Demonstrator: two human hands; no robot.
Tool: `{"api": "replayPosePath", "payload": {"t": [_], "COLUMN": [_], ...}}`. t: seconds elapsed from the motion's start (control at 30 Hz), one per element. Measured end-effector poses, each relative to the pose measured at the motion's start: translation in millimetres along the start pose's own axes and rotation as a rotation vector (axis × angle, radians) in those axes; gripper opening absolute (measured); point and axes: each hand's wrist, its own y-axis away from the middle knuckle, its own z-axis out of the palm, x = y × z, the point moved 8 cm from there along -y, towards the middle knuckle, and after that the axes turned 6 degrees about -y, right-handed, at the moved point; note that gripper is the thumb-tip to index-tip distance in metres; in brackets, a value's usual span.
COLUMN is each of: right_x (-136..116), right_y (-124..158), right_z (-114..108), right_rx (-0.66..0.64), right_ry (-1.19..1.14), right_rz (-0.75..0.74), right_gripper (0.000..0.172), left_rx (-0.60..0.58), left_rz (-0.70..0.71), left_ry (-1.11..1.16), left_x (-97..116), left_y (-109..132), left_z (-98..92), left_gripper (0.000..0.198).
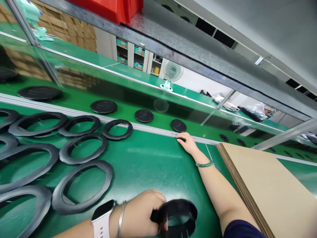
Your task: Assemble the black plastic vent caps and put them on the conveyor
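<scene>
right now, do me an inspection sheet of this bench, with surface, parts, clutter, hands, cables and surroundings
Surface: green table, smooth, reflecting light.
Parts: dark rings lying at the left; black discs in a row beyond the metal rail.
Clutter: cardboard stack lying flat at the right.
Left hand: fingers closed on a black ring.
Right hand: stretched out to the rail, near one disc; whether it holds anything is unclear.
Cables: nothing seen near the hands; what looks like a thin cord near the teal fan, upper left.
Surroundings: red bin overhead; pale fan behind.
</scene>
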Motion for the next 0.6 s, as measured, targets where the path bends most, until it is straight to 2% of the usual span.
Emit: {"api": "replayPosePath", "payload": {"t": [0.1, 0.2, 0.37, 0.5, 0.6], "right_x": [-3.9, -7.9, -24.9, -51.8, -75.8], "right_y": [0.4, 1.2, -1.2, -11.4, -25.2], "right_z": [2.6, 5.0, 17.1, 49.9, 83.1], "right_rx": [-0.025, -0.052, -0.045, -0.083, -0.129], "right_ry": [-0.003, -0.008, 0.002, 0.027, 0.045], "right_rz": [-0.025, -0.047, -0.083, -0.141, -0.195], "right_gripper": [0.018, 0.018, 0.021, 0.030, 0.046], "left_rx": [-0.028, -0.022, 0.009, 0.016, 0.033], "left_rz": [0.103, 0.130, 0.112, 0.127, 0.153], "left_ry": [-0.083, -0.099, -0.093, -0.085, -0.089], "left_x": [3.6, 3.1, -1.4, -3.2, -1.7], "left_y": [-0.3, -0.8, -3.9, -7.6, -8.4], "left_z": [6.7, 7.9, 7.0, 9.2, 9.3], "left_gripper": [0.021, 0.026, 0.011, 0.011, 0.012]}}
